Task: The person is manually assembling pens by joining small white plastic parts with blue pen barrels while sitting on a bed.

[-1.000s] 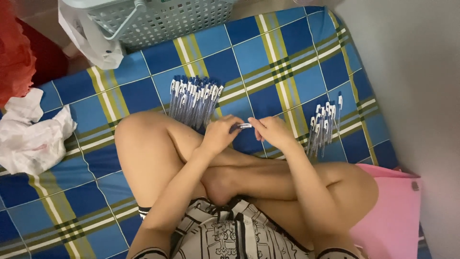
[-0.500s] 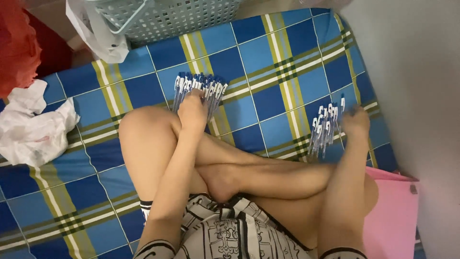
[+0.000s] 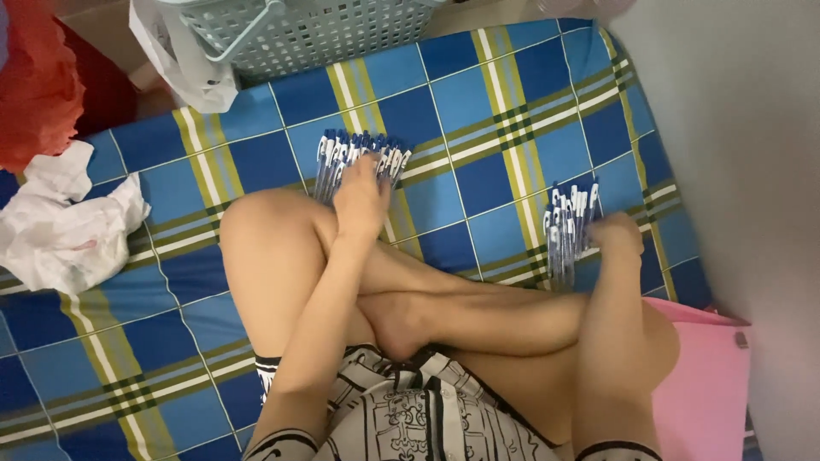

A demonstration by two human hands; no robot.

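I sit cross-legged on a blue, green and white checked mat (image 3: 478, 111). My left hand (image 3: 360, 198) rests palm down on a pile of several blue and white pens (image 3: 346, 154) ahead of my left knee. My right hand (image 3: 617, 235) lies against a second pile of the same pens (image 3: 568, 218) by my right knee, fingers curled at its edge. Whether either hand grips a pen is hidden by the hand itself.
A pale green plastic basket (image 3: 342, 30) stands at the mat's far edge with a white plastic bag (image 3: 184, 60) beside it. Crumpled white paper (image 3: 64, 222) and red cloth (image 3: 34, 85) lie at the left. A pink sheet (image 3: 709, 384) and a grey wall (image 3: 735, 128) bound the right.
A second ago both hands were together over my shin holding a pen. They have moved apart, the left onto the far pile and the right to the right-hand pile.
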